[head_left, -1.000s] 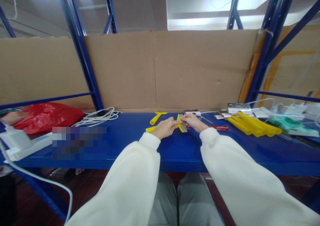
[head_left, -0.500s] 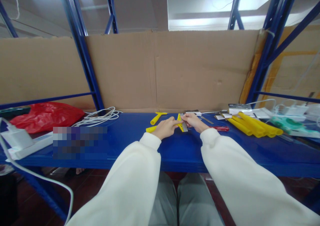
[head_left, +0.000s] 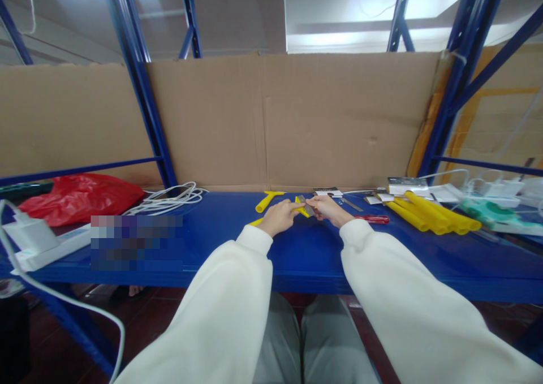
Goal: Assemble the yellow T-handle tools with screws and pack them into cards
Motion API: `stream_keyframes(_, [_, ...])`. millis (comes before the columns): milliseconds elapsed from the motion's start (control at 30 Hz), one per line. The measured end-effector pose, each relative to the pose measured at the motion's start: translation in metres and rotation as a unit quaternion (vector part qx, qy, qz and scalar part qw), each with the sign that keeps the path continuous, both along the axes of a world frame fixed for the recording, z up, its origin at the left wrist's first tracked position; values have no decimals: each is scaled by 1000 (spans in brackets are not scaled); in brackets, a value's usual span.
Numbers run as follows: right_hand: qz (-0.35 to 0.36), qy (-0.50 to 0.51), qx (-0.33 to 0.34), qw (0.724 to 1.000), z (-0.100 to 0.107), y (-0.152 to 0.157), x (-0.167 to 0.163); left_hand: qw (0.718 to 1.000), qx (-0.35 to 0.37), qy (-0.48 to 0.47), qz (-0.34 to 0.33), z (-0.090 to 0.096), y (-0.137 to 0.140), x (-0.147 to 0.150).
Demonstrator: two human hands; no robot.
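Observation:
My left hand (head_left: 278, 216) is closed around the handle of a yellow scraper (head_left: 301, 210), whose end shows behind my wrist. Its wide head points right, toward my right hand (head_left: 331, 210). Pinched in my right fingers is a flat metal blade (head_left: 308, 208), which lies against the scraper's head; fingers cover part of it. Just behind my left hand, a second yellow scraper piece (head_left: 264, 203) rests on the blue shelf. A red-handled tool (head_left: 373, 219) lies beside my right wrist.
Several yellow tubular handles (head_left: 428, 217) are piled at the right, near paper packs (head_left: 407, 185) and a green-and-white bundle (head_left: 496, 211). On the left are a red plastic bag (head_left: 82, 198), a coiled white cable (head_left: 176, 197) and a power strip (head_left: 63, 246). Cardboard (head_left: 297, 124) walls the back.
The yellow scraper and metal blade have tilted between my hands, so the head now looks flatter and shorter. Both hands stay almost in place.

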State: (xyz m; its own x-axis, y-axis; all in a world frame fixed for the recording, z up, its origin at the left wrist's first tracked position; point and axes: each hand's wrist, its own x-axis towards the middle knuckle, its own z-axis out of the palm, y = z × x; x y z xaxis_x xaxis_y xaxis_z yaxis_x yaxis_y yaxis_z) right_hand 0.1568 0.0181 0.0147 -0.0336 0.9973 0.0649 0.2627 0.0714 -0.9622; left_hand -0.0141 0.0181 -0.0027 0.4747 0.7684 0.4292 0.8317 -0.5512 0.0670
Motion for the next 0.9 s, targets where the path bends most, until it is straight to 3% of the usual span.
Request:
stream_keyframes(300, [32, -133, 3, 991, -2, 4, 4, 998, -43, -5, 45, -5, 2, -4])
stream_keyframes(400, [-26, -181, 53, 982, -1, 14, 16, 997, -56, -3, 54, -3, 1, -5])
stream_keyframes(533, [-125, -295, 131, 938, 0, 30, 50, 996, -69, -8, 54, -2, -1, -6])
stream_keyframes(667, [-185, -381, 116, 898, -4, 39, 90, 996, -77, -18, 51, -2, 0, -6])
stream_keyframes(900, [-150, -439, 73, 883, -22, 49, 111, 996, -73, -6, 45, -2, 1, -8])
